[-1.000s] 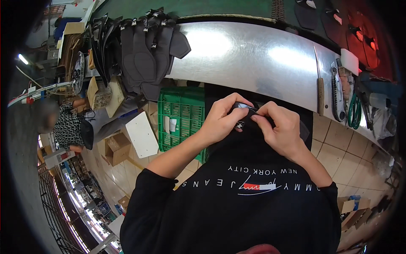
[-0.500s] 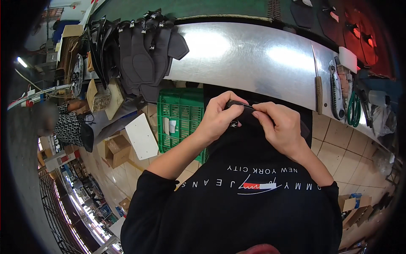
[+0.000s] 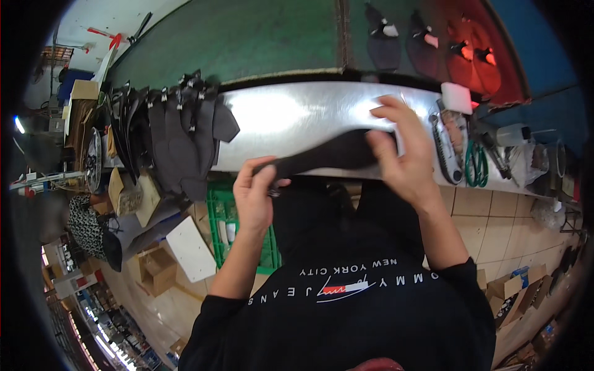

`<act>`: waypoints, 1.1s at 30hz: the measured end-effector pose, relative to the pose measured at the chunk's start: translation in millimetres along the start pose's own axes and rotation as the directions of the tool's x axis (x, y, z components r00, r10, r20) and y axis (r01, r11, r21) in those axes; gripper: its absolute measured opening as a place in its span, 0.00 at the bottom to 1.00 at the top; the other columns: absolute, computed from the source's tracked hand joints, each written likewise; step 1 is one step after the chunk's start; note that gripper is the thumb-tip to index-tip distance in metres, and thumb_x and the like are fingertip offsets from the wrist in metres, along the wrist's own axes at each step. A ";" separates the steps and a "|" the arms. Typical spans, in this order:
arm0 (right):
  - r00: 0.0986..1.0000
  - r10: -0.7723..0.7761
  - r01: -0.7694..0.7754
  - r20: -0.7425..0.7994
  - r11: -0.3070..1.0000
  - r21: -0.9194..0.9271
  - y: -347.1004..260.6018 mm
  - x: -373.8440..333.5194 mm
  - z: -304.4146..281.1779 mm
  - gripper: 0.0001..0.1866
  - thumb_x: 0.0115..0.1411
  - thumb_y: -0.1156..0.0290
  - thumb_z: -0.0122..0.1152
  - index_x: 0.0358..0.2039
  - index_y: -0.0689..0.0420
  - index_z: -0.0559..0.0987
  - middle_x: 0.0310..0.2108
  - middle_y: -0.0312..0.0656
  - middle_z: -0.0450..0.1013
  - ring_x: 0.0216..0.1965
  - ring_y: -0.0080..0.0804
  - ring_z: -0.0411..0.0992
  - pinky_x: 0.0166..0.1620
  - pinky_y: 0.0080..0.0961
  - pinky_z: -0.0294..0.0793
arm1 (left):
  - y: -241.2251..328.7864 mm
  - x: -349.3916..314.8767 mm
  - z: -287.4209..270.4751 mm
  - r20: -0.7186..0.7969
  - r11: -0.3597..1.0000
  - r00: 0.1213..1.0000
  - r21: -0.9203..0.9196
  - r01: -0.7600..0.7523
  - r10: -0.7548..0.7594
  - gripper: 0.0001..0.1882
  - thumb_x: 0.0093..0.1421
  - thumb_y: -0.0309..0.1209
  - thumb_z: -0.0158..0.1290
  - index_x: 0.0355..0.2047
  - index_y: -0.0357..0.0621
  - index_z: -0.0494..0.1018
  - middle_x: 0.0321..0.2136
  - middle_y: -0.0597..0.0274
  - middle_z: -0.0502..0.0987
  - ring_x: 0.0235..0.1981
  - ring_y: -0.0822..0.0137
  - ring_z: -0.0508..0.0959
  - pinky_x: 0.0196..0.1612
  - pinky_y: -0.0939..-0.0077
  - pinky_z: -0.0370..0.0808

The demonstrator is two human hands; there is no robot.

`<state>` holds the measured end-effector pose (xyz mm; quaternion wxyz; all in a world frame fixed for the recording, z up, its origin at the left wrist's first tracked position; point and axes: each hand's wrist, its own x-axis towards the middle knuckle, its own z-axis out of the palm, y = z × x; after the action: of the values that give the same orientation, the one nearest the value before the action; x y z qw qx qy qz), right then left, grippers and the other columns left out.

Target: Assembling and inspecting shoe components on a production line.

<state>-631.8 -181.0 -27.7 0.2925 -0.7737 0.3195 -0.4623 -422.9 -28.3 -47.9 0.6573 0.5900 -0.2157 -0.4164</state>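
Note:
My left hand point(image 3: 255, 188) is closed round the narrow end of a dark fabric piece point(image 3: 328, 151), with a bit of shiny metal showing below the fingers. This flat piece widens to the right and is held over the near edge of the metal worktop point(image 3: 309, 111). At its wide end, my right hand point(image 3: 402, 148) has thumb and fingers spread, blurred by motion. The thumb overlaps the piece; whether it touches is unclear. A bunch of similar dark pieces point(image 3: 176, 136) with metal clips hangs at the left of the worktop.
Cutters point(image 3: 447, 148), green-handled scissors point(image 3: 476, 164) and a white block point(image 3: 456, 97) lie at the worktop's right. More dark pieces point(image 3: 383, 52) rest on the green table point(image 3: 247, 40) behind. Below stand a green crate point(image 3: 216, 216) and a white board point(image 3: 190, 249). Someone in a patterned garment point(image 3: 90, 229) is at far left.
My hands have moved apart from being close together at the piece. It is now stretched out between them, with the right hand opened and raised. The whole view has shifted.

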 end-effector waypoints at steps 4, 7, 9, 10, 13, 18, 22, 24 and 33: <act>0.994 0.109 -0.105 -0.023 0.849 -0.518 59.7 -24.6 -24.8 0.18 0.53 0.77 0.59 0.47 0.62 0.74 0.37 0.50 0.70 0.40 0.48 0.69 0.45 0.38 0.68 | -29.5 6.9 -31.9 -0.086 0.906 0.943 -0.317 0.279 -0.321 0.21 0.66 0.34 0.45 0.56 0.38 0.64 0.49 0.53 0.73 0.45 0.60 0.78 0.39 0.75 0.80; 0.977 0.210 -0.152 0.040 0.813 -0.562 78.0 -55.2 -13.5 0.21 0.54 0.78 0.58 0.50 0.62 0.73 0.34 0.48 0.69 0.37 0.49 0.68 0.43 0.39 0.68 | -41.4 2.9 -32.7 0.028 0.744 0.867 -0.500 0.443 -0.498 0.24 0.66 0.36 0.44 0.61 0.44 0.60 0.53 0.52 0.71 0.50 0.58 0.76 0.37 0.79 0.79; 0.969 0.240 -0.186 0.066 0.876 -0.446 81.8 -57.8 -19.7 0.20 0.54 0.79 0.57 0.49 0.62 0.74 0.32 0.47 0.68 0.36 0.45 0.69 0.41 0.35 0.69 | -36.1 0.3 -22.2 0.099 0.658 0.841 -0.578 0.484 -0.532 0.24 0.64 0.33 0.47 0.61 0.48 0.61 0.53 0.52 0.71 0.52 0.59 0.75 0.34 0.83 0.75; 0.958 0.278 -0.240 0.069 0.911 -0.337 78.8 -56.3 -20.2 0.18 0.55 0.79 0.56 0.49 0.61 0.75 0.31 0.46 0.68 0.34 0.41 0.69 0.39 0.31 0.70 | -38.2 3.0 -19.6 0.144 0.625 0.834 -0.598 0.502 -0.533 0.22 0.63 0.33 0.49 0.57 0.48 0.64 0.52 0.54 0.72 0.51 0.61 0.75 0.31 0.83 0.73; 0.827 0.464 -0.529 0.316 0.833 0.161 28.4 -64.3 -7.2 0.19 0.59 0.80 0.52 0.51 0.59 0.76 0.26 0.38 0.70 0.25 0.22 0.67 0.30 0.18 0.67 | -35.2 7.4 -1.1 0.181 0.503 0.764 -0.656 0.563 -0.619 0.16 0.61 0.35 0.52 0.49 0.47 0.69 0.47 0.58 0.75 0.50 0.63 0.76 0.28 0.82 0.72; 0.578 0.361 -0.786 0.732 0.488 0.380 -23.4 -74.7 30.6 0.26 0.62 0.79 0.49 0.62 0.56 0.66 0.21 0.33 0.69 0.20 0.14 0.63 0.26 0.14 0.64 | -34.7 -2.0 14.7 0.230 0.430 0.727 -0.678 0.596 -0.646 0.11 0.58 0.38 0.57 0.38 0.48 0.74 0.35 0.66 0.79 0.39 0.71 0.78 0.26 0.83 0.71; 0.708 0.323 -0.678 0.628 0.562 0.474 -14.5 -94.7 50.0 0.28 0.62 0.80 0.49 0.64 0.58 0.62 0.22 0.34 0.69 0.20 0.15 0.62 0.26 0.12 0.62 | -38.3 -4.0 23.9 0.348 0.303 0.719 -0.734 0.608 -0.601 0.08 0.57 0.38 0.59 0.30 0.50 0.72 0.26 0.68 0.76 0.25 0.74 0.72 0.18 0.85 0.60; 0.783 0.271 -0.569 0.560 0.677 0.468 -12.7 -97.5 51.2 0.27 0.62 0.81 0.50 0.63 0.60 0.63 0.21 0.33 0.68 0.21 0.15 0.62 0.26 0.13 0.62 | -34.7 -7.5 31.1 0.308 0.287 0.691 -0.744 0.603 -0.654 0.10 0.57 0.39 0.58 0.27 0.50 0.71 0.23 0.68 0.75 0.22 0.75 0.69 0.16 0.84 0.55; 0.537 0.422 -0.843 0.730 0.260 0.471 -17.0 -87.6 27.3 0.23 0.67 0.70 0.47 0.62 0.57 0.63 0.21 0.35 0.68 0.16 0.16 0.62 0.16 0.12 0.57 | -22.9 -8.9 38.3 0.288 0.378 0.695 -0.672 0.637 -0.659 0.14 0.63 0.43 0.51 0.29 0.48 0.73 0.24 0.66 0.76 0.21 0.76 0.70 0.15 0.85 0.56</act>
<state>-635.6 -99.1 -72.2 0.8329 -0.4331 0.2909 -0.1847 -464.3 -43.1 -59.8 0.6211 0.3180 0.2261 -0.6797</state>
